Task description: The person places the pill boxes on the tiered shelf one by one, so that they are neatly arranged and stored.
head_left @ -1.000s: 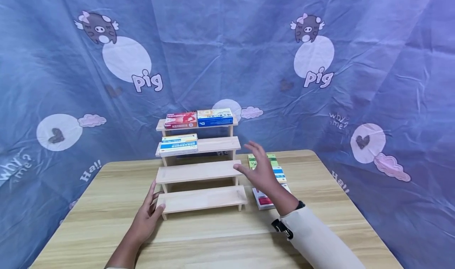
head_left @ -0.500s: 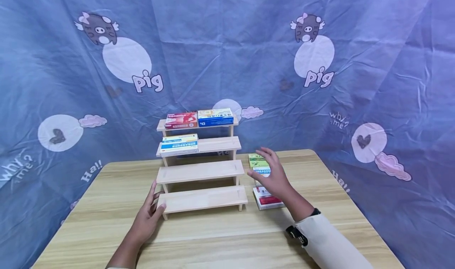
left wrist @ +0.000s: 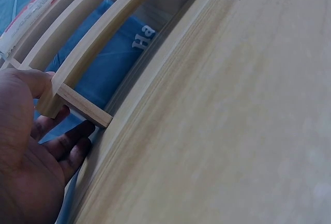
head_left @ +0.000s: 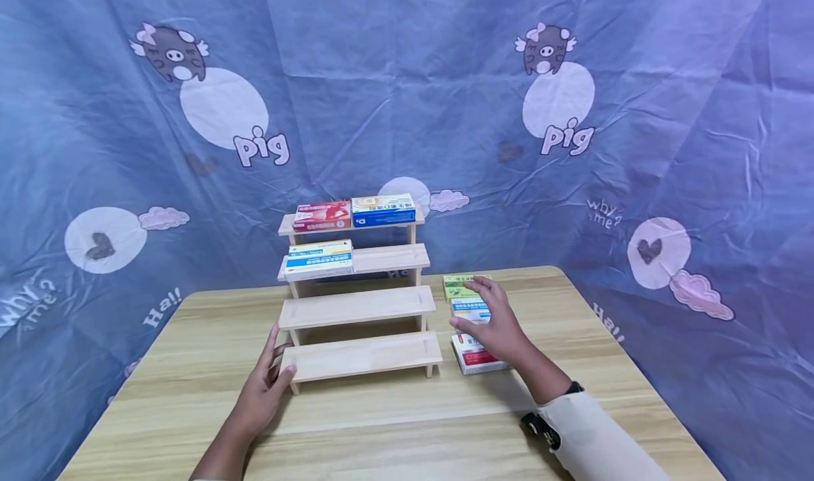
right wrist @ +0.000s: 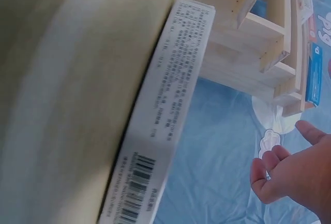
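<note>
A stepped wooden display stand (head_left: 359, 357) with several tiers stands on the table. My left hand (head_left: 257, 396) holds its lower left end; in the left wrist view the thumb lies on the board's end and the fingers curl beneath. To the right of the stand lie three medicine boxes: a green one (head_left: 456, 287), a blue-and-white one (head_left: 467, 308) and a red-and-white one (head_left: 475, 357). Over the two farther boxes hovers my right hand (head_left: 499, 329), thumb and fingers spread, holding nothing. A white box side with a barcode (right wrist: 160, 105) fills the right wrist view's middle.
On the top tier sit a red box (head_left: 322, 216) and a blue-and-white vitamin D box (head_left: 384, 210). Another blue-and-white box (head_left: 319, 258) lies on the tier below, at the left. A blue patterned curtain (head_left: 394, 114) hangs behind the wooden table (head_left: 394, 435).
My right hand has moved right, away from the stand, and lowered over the boxes beside it. The left hand stays at the stand's lower left end.
</note>
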Tool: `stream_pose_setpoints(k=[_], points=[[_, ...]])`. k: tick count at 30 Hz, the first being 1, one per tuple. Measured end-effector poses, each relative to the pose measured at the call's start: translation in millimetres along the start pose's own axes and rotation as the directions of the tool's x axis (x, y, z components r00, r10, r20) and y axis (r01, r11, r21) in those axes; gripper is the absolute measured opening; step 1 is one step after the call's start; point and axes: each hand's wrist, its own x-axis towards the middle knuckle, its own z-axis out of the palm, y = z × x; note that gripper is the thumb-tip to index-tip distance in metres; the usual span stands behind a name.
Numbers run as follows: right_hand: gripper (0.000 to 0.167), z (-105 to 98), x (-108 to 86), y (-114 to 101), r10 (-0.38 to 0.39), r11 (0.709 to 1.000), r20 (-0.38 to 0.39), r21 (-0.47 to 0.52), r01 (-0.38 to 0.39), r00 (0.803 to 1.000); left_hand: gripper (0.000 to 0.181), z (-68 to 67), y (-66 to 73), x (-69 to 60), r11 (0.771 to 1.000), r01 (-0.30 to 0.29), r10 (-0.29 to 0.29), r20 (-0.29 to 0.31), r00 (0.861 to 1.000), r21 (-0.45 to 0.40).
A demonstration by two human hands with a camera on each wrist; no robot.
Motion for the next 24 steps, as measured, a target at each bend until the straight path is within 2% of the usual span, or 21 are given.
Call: stream_pose_setpoints(k=[7,15,19,24], points=[[0.078,-4,-8.8,9,0.032,0.999,0.048,-0.015,-0.031,0.998,0.086,0.3,0.8,0.1,1.000,0.004,-0.004,0.001,1.000,-0.007],[0.075,-18,-17.6,19,0.045,0.999,0.053,-0.025,-0.044,0.998,0.086,1.3,2.2,-0.3,1.000,-0.001,0.001,0.001,1.000,-0.008],[0.070,-25,-21.4,23,0.058,0.998,0.062,-0.004,-0.058,0.996,0.086,0.8,2.5,-0.5,1.000,0.009,-0.009,0.000,1.000,-0.004],[0.065,-33,-25.6,32,0.107,0.993,0.064,0.036,-0.110,0.992,0.086,-0.1,2.5,-0.6,1.000,0.021,-0.021,-0.006,1.000,0.013]])
